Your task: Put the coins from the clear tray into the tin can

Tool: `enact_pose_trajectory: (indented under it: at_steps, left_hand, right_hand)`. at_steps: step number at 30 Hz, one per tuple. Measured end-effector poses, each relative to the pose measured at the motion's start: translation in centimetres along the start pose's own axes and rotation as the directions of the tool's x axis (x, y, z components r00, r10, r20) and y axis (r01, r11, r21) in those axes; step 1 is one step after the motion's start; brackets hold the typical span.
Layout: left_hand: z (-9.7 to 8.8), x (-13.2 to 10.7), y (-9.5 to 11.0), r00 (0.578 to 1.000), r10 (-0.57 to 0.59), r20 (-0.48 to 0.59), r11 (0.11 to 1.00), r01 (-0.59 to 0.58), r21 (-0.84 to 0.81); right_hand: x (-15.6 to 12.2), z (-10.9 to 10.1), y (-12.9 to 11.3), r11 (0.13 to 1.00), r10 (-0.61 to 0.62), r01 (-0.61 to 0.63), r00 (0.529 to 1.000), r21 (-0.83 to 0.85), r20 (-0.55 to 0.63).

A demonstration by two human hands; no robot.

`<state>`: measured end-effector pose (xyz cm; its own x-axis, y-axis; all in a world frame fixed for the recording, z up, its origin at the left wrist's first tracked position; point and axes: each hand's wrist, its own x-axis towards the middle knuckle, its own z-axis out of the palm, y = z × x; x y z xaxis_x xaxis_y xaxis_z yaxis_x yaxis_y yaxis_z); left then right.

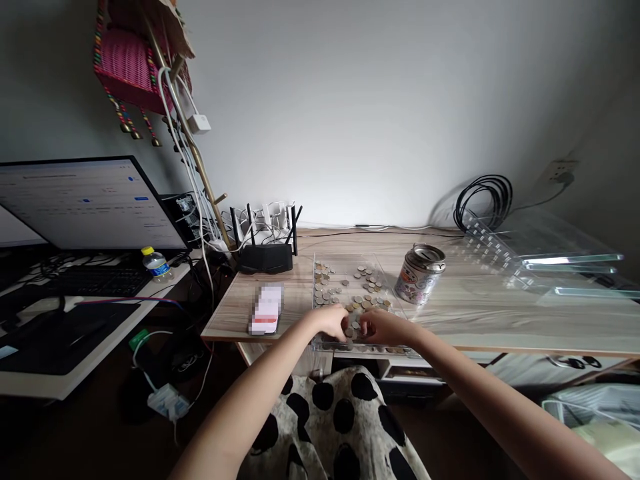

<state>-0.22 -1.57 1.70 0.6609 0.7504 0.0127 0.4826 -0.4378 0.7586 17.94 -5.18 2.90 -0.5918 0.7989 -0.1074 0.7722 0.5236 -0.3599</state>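
A clear plastic tray [320,261] lies on the wooden table [500,313], and several coins [367,277] are scattered in it. My left hand [331,319] and my right hand [381,327] meet over the tray's near end. Both have fingers curled down in a pinch onto the coins there. What each pinch holds is too small to see. A printed tin can [419,273] with a slotted lid stands just right of the tray, apart from my hands.
A phone [266,309] lies left of the tray. A black router [264,253] and chargers stand at the back. Clear plastic organisers [545,257] and a coiled cable [484,197] fill the right. A monitor [90,203], keyboard and bottle [156,263] sit on the left desk.
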Motion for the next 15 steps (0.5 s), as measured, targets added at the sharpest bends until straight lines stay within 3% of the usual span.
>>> enact_pose_trajectory:
  at_steps: [4,7,8,10,11,13,15]
  left_hand:
    - [0.0,-0.5,0.8,0.978,-0.04,0.206,0.999,0.035,0.031]
    - [-0.2,-0.9,1.3,0.977,-0.098,0.192,0.995,0.097,0.014]
    - [-0.3,-1.1,1.2,0.987,-0.116,0.116,0.993,0.115,0.009]
    - [-0.6,-1.5,0.9,0.981,-0.13,-0.142,0.991,0.134,0.019]
    - [-0.7,-1.7,0.5,0.949,-0.127,-0.288,0.99,0.139,0.021]
    - [-1.0,-2.2,-0.2,0.847,-0.117,-0.518,0.992,0.127,-0.017]
    - [-1.1,-2.6,-0.7,0.771,-0.113,-0.627,0.993,0.074,-0.088]
  right_hand:
    - [0.1,0.1,-0.8,0.998,0.044,-0.046,0.998,0.052,0.036]
    - [0.8,0.1,-1.5,0.996,0.029,-0.031,0.999,0.084,0.027]
    - [1.2,0.2,-1.7,0.997,0.021,-0.021,1.0,0.074,-0.002]
    - [2.2,0.6,-2.3,0.999,0.011,-0.009,0.999,0.042,-0.053]
    - [2.8,0.8,-2.6,1.0,0.012,-0.011,0.998,0.022,-0.062]
    - [4.0,1.3,-3.3,0.999,0.033,-0.035,0.998,-0.031,-0.058]
    - [5.0,1.6,-4.0,0.994,0.077,-0.079,0.997,-0.078,-0.029]
